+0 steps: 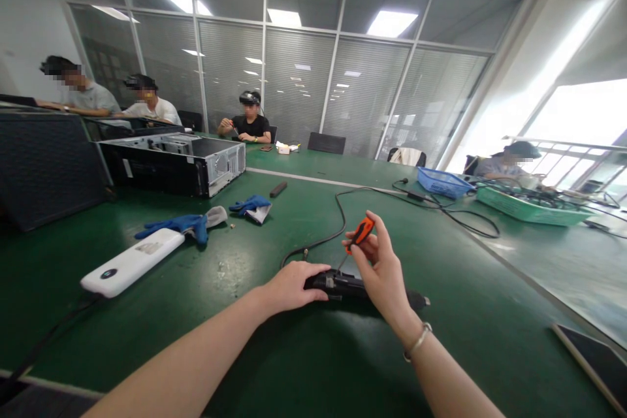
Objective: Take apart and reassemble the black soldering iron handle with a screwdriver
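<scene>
My left hand [292,285] lies closed over one end of a long black device [343,285] resting on the green table [255,346]. My right hand [379,264] pinches the orange-and-black handle of a small screwdriver [361,232], whose thin shaft points down onto the device's middle. The device's far end sticks out to the right past my right wrist, which wears a silver bracelet. A black cable [337,222] runs away from the spot just behind the device.
A white elongated device [131,261] and two blue-grey gloves [196,222] lie at the left. An open computer case [176,160] stands behind them. Blue basket [443,181] and green tray [531,206] sit at the right. A tablet [592,359] lies near right. Several people sit around the table.
</scene>
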`<action>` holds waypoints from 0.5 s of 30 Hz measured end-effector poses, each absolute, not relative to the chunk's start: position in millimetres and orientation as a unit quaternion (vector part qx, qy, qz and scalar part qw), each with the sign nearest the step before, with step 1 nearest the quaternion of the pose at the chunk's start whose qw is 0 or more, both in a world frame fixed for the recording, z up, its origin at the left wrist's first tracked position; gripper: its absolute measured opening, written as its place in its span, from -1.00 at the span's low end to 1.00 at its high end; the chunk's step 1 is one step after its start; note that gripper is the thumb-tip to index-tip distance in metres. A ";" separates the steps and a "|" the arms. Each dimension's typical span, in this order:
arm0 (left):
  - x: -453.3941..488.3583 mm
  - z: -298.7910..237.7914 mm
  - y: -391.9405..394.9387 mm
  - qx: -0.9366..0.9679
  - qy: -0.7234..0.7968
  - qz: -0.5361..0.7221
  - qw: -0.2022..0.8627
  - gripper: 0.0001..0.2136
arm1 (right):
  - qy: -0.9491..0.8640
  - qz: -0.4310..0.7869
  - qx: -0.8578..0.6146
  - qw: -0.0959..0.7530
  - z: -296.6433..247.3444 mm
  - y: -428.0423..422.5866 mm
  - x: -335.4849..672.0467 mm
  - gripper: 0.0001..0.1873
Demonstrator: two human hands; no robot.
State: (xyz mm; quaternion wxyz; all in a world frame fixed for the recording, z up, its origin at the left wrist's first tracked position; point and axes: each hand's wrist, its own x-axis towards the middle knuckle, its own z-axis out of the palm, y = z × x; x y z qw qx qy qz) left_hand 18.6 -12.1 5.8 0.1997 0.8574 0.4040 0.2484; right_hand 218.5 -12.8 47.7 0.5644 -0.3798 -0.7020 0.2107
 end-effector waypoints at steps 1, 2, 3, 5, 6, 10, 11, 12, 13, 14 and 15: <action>18.5 6.1 -12.2 0.858 0.404 0.247 0.201 -0.44 | -0.700 0.193 -0.393 0.564 47.2 -12.8 218.3 -0.33; 18.4 6.5 -12.3 0.857 0.404 0.247 0.201 -0.43 | -0.696 0.166 -0.412 0.564 46.6 -12.6 218.2 -0.33; 18.2 6.7 -12.3 0.858 0.405 0.245 0.201 -0.43 | -0.692 0.140 -0.430 0.562 45.9 -12.3 218.4 -0.33; 17.6 6.7 -12.1 0.859 0.403 0.244 0.200 -0.43 | -0.686 0.115 -0.446 0.563 45.0 -11.6 219.1 -0.35; 17.2 6.5 -12.0 0.860 0.401 0.245 0.200 -0.43 | -0.685 0.122 -0.441 0.567 44.7 -11.4 219.3 -0.36; 15.3 4.7 -11.3 0.863 0.393 0.249 0.197 -0.42 | -0.690 0.188 -0.386 0.583 44.0 -12.0 218.1 -0.35; 14.8 4.2 -11.1 0.864 0.390 0.250 0.199 -0.42 | -0.692 0.183 -0.384 0.584 43.7 -12.1 217.6 -0.34; 14.3 3.7 -10.9 0.865 0.385 0.251 0.200 -0.42 | -0.692 0.163 -0.391 0.584 43.3 -12.2 217.2 -0.34; 13.9 3.3 -10.6 0.866 0.381 0.253 0.203 -0.42 | -0.692 0.133 -0.405 0.583 42.9 -12.2 217.1 -0.34; 13.5 3.0 -10.4 0.866 0.378 0.254 0.206 -0.41 | -0.690 0.103 -0.419 0.581 42.3 -12.1 217.2 -0.35; 13.2 2.8 -10.2 0.865 0.377 0.256 0.208 -0.41 | -0.688 0.082 -0.431 0.578 41.8 -12.2 217.3 -0.36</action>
